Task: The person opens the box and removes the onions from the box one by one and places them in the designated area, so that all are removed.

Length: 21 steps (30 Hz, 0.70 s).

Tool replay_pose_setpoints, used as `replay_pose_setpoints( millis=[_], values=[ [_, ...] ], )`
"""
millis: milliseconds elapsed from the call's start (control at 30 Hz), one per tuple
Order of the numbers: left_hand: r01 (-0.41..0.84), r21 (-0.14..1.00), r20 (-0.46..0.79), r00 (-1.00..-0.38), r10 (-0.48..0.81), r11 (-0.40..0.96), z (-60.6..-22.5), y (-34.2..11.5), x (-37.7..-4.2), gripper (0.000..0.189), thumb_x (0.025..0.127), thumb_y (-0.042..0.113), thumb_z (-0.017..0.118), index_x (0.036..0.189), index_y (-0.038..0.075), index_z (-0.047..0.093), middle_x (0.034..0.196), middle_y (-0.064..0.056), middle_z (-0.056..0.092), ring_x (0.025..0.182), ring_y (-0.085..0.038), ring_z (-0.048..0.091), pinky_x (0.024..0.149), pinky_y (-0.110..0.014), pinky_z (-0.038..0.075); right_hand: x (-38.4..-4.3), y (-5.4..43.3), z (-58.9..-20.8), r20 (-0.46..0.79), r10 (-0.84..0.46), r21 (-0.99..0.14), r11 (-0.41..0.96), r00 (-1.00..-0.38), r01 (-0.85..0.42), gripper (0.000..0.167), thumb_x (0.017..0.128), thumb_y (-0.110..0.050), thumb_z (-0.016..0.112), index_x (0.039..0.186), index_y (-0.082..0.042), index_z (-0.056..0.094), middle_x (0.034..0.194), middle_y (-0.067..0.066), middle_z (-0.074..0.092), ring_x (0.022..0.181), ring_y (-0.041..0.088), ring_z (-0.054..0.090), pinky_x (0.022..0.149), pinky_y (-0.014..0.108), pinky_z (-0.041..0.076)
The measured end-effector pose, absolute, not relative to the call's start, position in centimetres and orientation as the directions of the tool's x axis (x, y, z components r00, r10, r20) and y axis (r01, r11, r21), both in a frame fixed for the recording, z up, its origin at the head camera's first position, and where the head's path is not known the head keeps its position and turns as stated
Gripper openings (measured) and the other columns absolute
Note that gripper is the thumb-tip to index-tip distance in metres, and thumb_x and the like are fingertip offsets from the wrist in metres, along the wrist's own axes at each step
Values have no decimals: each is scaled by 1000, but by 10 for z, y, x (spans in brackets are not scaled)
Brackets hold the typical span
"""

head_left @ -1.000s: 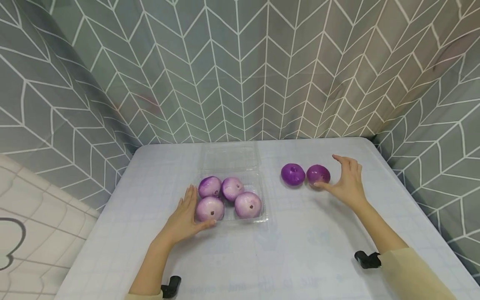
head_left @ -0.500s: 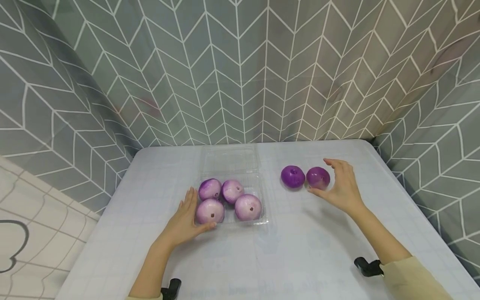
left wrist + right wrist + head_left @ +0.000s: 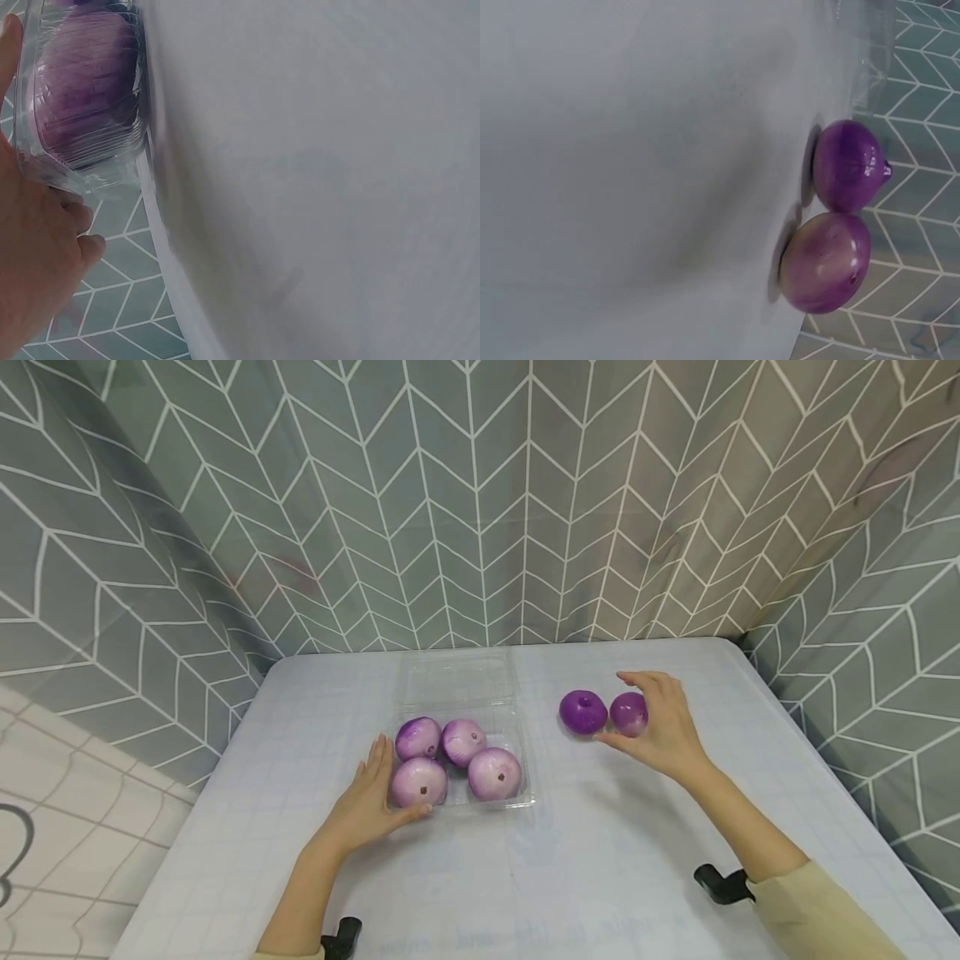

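Note:
My left hand [image 3: 367,802] rests against the front left corner of a clear plastic clamshell box [image 3: 528,781], fingers straight along its side and thumb along its front edge. Several pale purple onions [image 3: 495,774] sit in the box. In the left wrist view, the hand [image 3: 37,255] touches the box wall [image 3: 90,180]. To the right, two darker red onions lie side by side on the table. My right hand [image 3: 663,727] spreads thumb and fingers around the right-hand onion [image 3: 627,714], whose right side it hides. The other onion [image 3: 583,712] is just left of the fingertips. The right wrist view shows both onions but no hand.
The box's open lid [image 3: 459,678] lies flat behind it. A white cloth covers the table [image 3: 510,877], and a grey patterned curtain [image 3: 495,527] hangs behind its far edge and along the sides.
My right hand has moved left, from beside the right-hand onion to around it, with the thumb now reaching toward the other onion. My left hand, the box and the onions have stayed in place.

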State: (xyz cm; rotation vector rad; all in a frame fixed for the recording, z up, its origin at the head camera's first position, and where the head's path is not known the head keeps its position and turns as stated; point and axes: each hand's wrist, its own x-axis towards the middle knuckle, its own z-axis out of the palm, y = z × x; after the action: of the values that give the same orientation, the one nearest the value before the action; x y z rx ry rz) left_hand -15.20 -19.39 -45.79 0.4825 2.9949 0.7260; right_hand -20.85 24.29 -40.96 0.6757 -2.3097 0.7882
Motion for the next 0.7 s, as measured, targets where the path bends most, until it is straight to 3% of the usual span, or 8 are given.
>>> replay_pose_setpoints(
  millis=[67, 200, 300, 700],
  values=[
    [292, 449, 51, -952, 302, 844, -458, -194, -152, 121, 77, 65, 67, 149, -11, 6, 157, -27, 3, 145, -38, 4, 115, -55, 10, -209, 238, -408, 680, -276, -355, 687, -679, -634, 97, 66, -73, 69, 128, 0, 51, 118, 18, 52, 112, 36, 42, 91, 51, 32],
    [295, 448, 54, -951, 304, 844, -459, -194, -152, 121, 77, 66, 66, 149, -11, 6, 157, -27, 4, 145, -38, 4, 115, -55, 11, -208, 229, -403, 683, -295, -346, 674, -668, -652, 93, 56, -47, 88, 128, -1, 51, 118, 17, 53, 112, 35, 42, 90, 49, 33],
    [295, 447, 55, -951, 303, 845, -459, -195, -152, 122, 77, 67, 66, 149, -11, 6, 157, -27, 4, 145, -38, 4, 115, -55, 11, -207, 222, -401, 675, -297, -353, 673, -675, -650, 94, 50, -32, 94, 128, -2, 52, 119, 16, 53, 114, 34, 42, 91, 49, 34],
    [289, 456, 50, -953, 300, 842, -459, -195, -152, 121, 77, 65, 67, 149, -11, 6, 157, -26, 1, 145, -38, 4, 115, -55, 10, -209, 193, -395, 684, -333, -347, 634, -649, -691, 94, 51, -31, 95, 129, -2, 51, 122, 18, 50, 113, 36, 41, 91, 49, 36]
  ],
)
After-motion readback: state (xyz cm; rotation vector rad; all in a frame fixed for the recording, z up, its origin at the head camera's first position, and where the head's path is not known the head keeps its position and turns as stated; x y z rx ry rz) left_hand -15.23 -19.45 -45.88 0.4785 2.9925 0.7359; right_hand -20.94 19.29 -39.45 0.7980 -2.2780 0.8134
